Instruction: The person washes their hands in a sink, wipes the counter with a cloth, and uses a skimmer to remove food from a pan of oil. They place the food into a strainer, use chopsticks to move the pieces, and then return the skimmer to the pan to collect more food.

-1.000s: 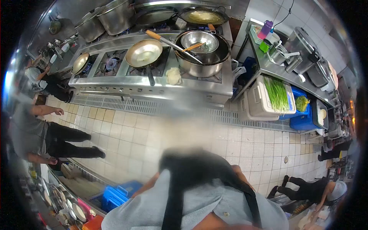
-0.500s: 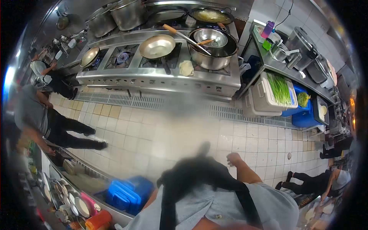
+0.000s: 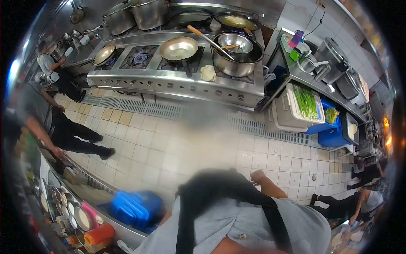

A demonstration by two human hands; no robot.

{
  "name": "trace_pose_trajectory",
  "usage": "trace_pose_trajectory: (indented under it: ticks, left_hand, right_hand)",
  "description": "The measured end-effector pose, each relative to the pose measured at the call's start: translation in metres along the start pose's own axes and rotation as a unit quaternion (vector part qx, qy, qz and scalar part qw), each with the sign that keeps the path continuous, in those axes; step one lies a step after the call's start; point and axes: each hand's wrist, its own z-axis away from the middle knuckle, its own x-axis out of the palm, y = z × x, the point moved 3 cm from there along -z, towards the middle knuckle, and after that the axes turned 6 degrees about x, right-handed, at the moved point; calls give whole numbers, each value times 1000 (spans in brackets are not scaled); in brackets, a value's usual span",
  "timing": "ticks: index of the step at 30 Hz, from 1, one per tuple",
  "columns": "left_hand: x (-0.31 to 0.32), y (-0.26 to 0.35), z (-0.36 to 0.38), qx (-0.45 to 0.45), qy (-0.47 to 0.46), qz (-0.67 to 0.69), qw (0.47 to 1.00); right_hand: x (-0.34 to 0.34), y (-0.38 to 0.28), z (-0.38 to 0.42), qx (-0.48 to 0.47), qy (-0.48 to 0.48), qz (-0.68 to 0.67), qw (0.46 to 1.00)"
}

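Observation:
My right hand [image 3: 257, 176] hangs in front of my body over the tiled floor [image 3: 275, 163], its fingers curled, and whether anything is in them is hidden. My left hand is out of sight; only a bit of that arm shows beside the blue bin [image 3: 136, 208]. Ahead stands the steel stove [image 3: 169, 84] with a wok [image 3: 178, 48], a folded cloth [image 3: 207, 73] and a large pot [image 3: 235, 64] holding a metal bowl [image 3: 240, 43].
A person [image 3: 53, 120] stands at the left counter, another [image 3: 57, 70] beyond. More people [image 3: 347, 205] are at the lower right. Right of the stove, a steel table [image 3: 313, 80] stands over a bin of green stalks [image 3: 305, 102]. Dishes and an orange container [image 3: 99, 234] lie lower left.
The view has shifted slightly, and the stove sits a little further right in it. The near left person's arm is now lower along the counter. My right hand stays in nearly the same place.

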Motion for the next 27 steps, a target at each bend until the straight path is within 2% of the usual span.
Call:
trace_pose_trajectory:
  ticks: [2, 6, 8, 9, 11, 12, 13, 15, 16, 17, 19, 20, 21, 23, 24, 25, 26, 27]
  left_hand:
    - [6, 2, 0, 2, -4, -6, 1000]
    - [15, 8, 1, 5, -13, -27, 1000]
    - [22, 9, 1, 7, -18, -39, 999]
    - [25, 12, 0, 11, -20, -45, 999]
    - [28, 17, -4, 21, -21, -56, 998]
    - [30, 17, -7, 27, -23, -60, 998]
    - [34, 19, -9, 35, -22, -66, 997]
    - [39, 19, -17, 56, -19, -76, 995]
    - [42, 17, -21, 69, -19, -83, 994]
    - [44, 16, -27, 82, -17, -86, 993]
    - [48, 14, -43, 120, -3, -100, 988]
    - [50, 11, -51, 140, 6, -105, 985]
    - [51, 9, -60, 164, 22, -109, 980]
    - [47, 16, -67, 226, 61, -109, 966]
    - [40, 26, -63, 251, 80, -113, 958]
    - [34, 35, -58, 291, 105, -127, 942]
    - [44, 9, -70, 217, 69, -150, 962]
    - [42, 8, -64, 140, 29, -181, 973]
  right_hand:
    - [-14, -11, 44, 133, 9, -170, 976]
    - [-36, -8, 74, 82, 46, -208, 974]
    - [-41, -5, 92, 58, 130, -285, 948]
    - [-42, 1, 92, 58, 130, -285, 948]
    - [-40, 20, 89, 83, 104, -238, 962]
    - [-38, 29, 86, 48, 71, -174, 981]
    - [-35, 42, 86, 47, 71, -174, 981]
    - [-29, 55, 87, 12, 49, -32, 998]
    - [-28, 58, 90, -73, 41, 155, 984]
    - [-24, 69, 90, -72, 38, 155, 984]
    - [-21, 82, 88, -134, 129, 379, 906]
    - [-23, 74, 101, -97, 111, 353, 924]
    - [-22, 78, 101, -99, 109, 357, 922]
    - [-21, 78, 106, -165, 173, 363, 900]
    - [-24, 74, 103, -171, 168, 371, 897]
    - [-28, 70, 101, -100, 141, 353, 919]
    - [-34, 63, 104, -28, 114, 334, 935]
    - [-41, 53, 109, -34, 109, 343, 932]
